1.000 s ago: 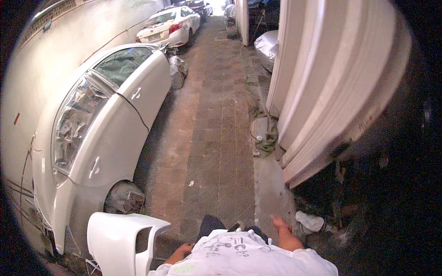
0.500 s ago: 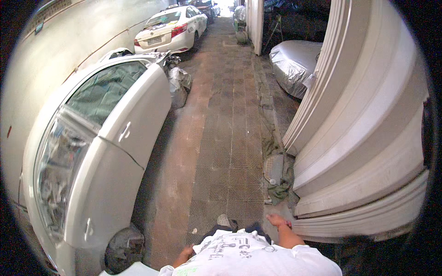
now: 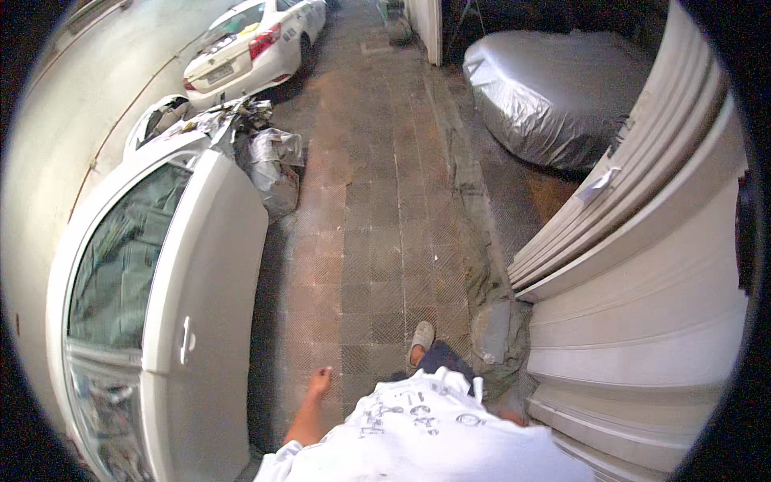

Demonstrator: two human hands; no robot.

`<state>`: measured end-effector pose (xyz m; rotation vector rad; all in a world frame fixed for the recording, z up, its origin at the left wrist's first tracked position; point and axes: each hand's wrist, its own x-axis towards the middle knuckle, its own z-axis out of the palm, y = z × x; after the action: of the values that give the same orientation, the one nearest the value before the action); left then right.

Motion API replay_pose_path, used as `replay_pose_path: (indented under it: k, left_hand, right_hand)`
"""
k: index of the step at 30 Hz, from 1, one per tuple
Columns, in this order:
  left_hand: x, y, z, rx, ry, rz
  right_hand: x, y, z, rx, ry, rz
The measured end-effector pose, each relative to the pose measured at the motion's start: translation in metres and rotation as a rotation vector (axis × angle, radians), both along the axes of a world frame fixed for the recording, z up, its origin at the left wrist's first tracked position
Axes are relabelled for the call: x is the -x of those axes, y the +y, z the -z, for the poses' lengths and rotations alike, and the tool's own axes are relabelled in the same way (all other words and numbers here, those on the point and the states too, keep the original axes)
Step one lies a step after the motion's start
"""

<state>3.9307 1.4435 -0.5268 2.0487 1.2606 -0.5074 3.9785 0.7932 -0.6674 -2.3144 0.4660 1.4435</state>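
A white car door (image 3: 205, 321), windowed with a small handle, stands upright on the paving nearest the left hand (image 3: 320, 381).

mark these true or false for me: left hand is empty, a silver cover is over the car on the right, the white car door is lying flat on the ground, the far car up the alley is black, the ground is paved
1. The left hand is empty. True: it hangs open beside the body, holding nothing.
2. A silver cover lies over the covered car on the right. True.
3. The white car door lies flat on the ground. False: it stands propped up on edge against the wall on the left.
4. The far car up the alley is black. False: it is white.
5. The ground is paved. True: square paving blocks run up the alley.
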Motion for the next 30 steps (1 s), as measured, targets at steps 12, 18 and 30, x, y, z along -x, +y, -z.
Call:
replay_pose_path:
  k: [12, 18, 30]
  left_hand:
    - [-0.258, 0.046, 0.028, 0.243, 0.337, -0.189]
    - [-0.470, 0.170, 0.069, 0.205, 0.343, -0.172]
    - [-1.098, 0.462, 0.048, -0.023, -0.174, 0.076]
  right_hand:
    - [-0.759, 0.337, -0.149, -0.580, -0.826, 0.067]
    - [-0.901, 0.408, -0.067, -0.449, -0.579, -0.022]
    - [-0.963, 0.401, 0.047, 0.015, 0.045, -0.008]
